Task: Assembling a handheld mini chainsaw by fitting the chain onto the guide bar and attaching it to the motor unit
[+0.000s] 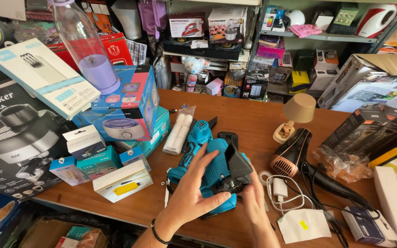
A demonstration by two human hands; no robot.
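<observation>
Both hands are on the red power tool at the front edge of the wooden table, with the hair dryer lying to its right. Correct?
Not quite: the power tool is blue with black parts, not red, as the head view shows. Left hand and right hand hold it at the table front; the hair dryer lies right.

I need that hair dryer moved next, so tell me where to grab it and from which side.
Grip the hair dryer around its dark barrel, coming from above. It lies flat on the table, grille end toward you, with the barrel top bare; its cord trails right.
</observation>
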